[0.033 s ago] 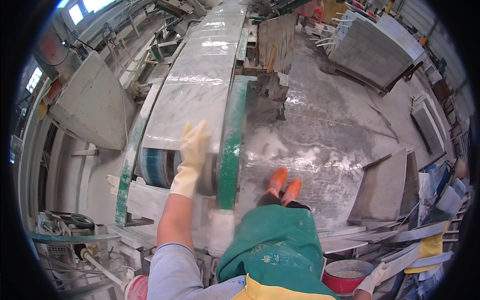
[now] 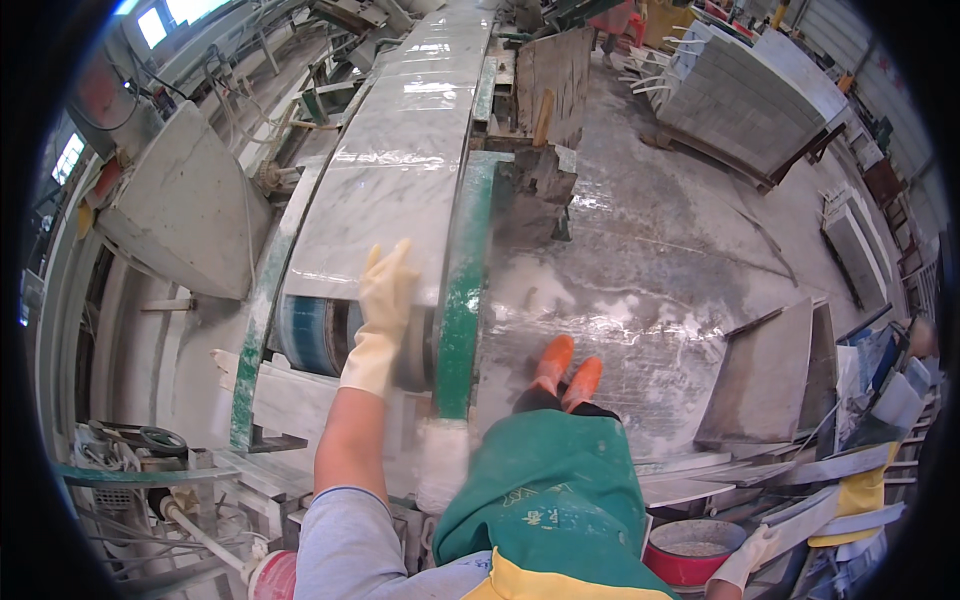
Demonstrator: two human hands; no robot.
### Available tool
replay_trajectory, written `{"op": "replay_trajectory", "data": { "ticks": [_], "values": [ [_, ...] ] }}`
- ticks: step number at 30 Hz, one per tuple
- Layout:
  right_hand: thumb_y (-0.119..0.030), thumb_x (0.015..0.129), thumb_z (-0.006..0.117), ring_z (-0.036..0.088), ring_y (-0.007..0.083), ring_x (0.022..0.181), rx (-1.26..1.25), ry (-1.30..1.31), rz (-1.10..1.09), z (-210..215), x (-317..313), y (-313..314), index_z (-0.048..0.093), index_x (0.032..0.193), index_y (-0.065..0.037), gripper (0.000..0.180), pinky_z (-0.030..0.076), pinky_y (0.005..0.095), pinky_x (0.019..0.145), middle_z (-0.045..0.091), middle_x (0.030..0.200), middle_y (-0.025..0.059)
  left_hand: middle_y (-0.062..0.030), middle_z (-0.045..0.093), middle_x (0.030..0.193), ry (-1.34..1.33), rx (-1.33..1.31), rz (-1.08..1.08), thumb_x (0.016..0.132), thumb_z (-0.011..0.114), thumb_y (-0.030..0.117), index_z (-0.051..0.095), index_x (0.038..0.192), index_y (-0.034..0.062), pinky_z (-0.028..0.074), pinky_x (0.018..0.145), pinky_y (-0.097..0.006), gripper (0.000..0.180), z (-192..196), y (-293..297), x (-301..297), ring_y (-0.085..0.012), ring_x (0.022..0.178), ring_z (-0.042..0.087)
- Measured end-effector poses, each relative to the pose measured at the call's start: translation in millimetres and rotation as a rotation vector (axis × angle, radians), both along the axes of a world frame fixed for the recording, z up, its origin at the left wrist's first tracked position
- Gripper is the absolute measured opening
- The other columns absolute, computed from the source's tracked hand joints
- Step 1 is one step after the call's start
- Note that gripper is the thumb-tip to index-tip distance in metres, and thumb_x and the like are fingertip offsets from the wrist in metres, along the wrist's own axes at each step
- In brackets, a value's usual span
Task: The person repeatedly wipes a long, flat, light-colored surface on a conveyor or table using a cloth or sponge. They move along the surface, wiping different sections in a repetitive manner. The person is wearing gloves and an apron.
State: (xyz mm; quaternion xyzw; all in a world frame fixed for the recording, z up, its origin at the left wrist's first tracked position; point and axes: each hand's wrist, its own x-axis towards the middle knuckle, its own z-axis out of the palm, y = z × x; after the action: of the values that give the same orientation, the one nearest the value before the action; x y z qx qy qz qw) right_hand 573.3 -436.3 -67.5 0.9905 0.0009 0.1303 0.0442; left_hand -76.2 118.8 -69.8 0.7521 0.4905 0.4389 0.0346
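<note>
My left hand [image 2: 387, 305], in a cream rubber glove, lies with its fingers apart on the near end of a wet, grey-veined marble slab [image 2: 375, 215]. The slab rests on a roller conveyor, and its near edge juts over a blue roller [image 2: 306, 335]. More polished slabs [image 2: 432, 65] lie end to end behind it. Far down on the right, my gloved right hand [image 2: 750, 558] is at the end of a pale stone strip [image 2: 806, 520]. Its fingers appear bent around that end, though they are small and partly hidden.
A green rail [image 2: 462, 300] borders the conveyor on the right. A red bucket [image 2: 694, 550] stands beside my right hand. Flat panels [image 2: 765, 380] lean at the right, on the wet floor [image 2: 620, 300]. A large stone block [image 2: 190, 205] stands left; stacked slabs [image 2: 735, 110] fill the far right.
</note>
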Motion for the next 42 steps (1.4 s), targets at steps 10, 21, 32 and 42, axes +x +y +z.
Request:
{"op": "replay_trajectory", "data": {
  "ticks": [10,21,32,42],
  "values": [
    [-0.045,0.073,0.075,0.046,0.0345,0.129,0.144,0.118,-0.267,27,-8,22,0.046,0.140,-0.007,0.082,0.036,0.0404,0.108,0.048,0.141,0.0194,-0.0069,0.067,0.069,0.014,0.124,-0.035,0.102,0.039,0.022,0.060,0.124,0.0009,0.034,0.109,-0.044,0.038,-2,10,0,-0.0288,0.085,0.066],
    [-0.006,0.065,0.066,0.051,0.0322,0.120,1.247,0.286,0.060,26,26,-15,0.036,0.146,-0.005,0.087,0.041,0.0406,0.101,0.046,0.141,0.0149,-0.0224,0.063,0.113,-0.271,0.157,0.275,0.100,0.045,0.025,0.050,0.131,-0.0042,0.038,0.102,-0.040,0.043,-3,10,-8,-0.0341,0.107,0.060],
    [-0.039,0.067,0.075,0.023,0.0321,0.141,1.803,0.482,0.137,119,-15,148,0.035,0.146,-0.040,0.089,0.013,0.0604,0.110,0.029,0.154,0.0028,-0.0140,0.066,0.116,-0.357,0.060,0.187,0.094,0.057,0.018,0.061,0.119,-0.0015,0.044,0.097,-0.036,0.032,12,-4,64,-0.0269,0.107,0.062],
    [-0.008,0.070,0.069,0.064,0.0262,0.100,1.108,1.474,1.169,154,-238,386,0.053,0.137,-0.020,0.070,0.054,0.0359,0.086,0.054,0.132,0.0128,-0.0142,0.052,0.132,-1.521,-1.306,-0.587,0.096,0.058,0.029,0.041,0.137,0.0045,0.048,0.096,-0.043,0.051,103,-105,172,-0.0250,0.113,0.058]
  ]
}}
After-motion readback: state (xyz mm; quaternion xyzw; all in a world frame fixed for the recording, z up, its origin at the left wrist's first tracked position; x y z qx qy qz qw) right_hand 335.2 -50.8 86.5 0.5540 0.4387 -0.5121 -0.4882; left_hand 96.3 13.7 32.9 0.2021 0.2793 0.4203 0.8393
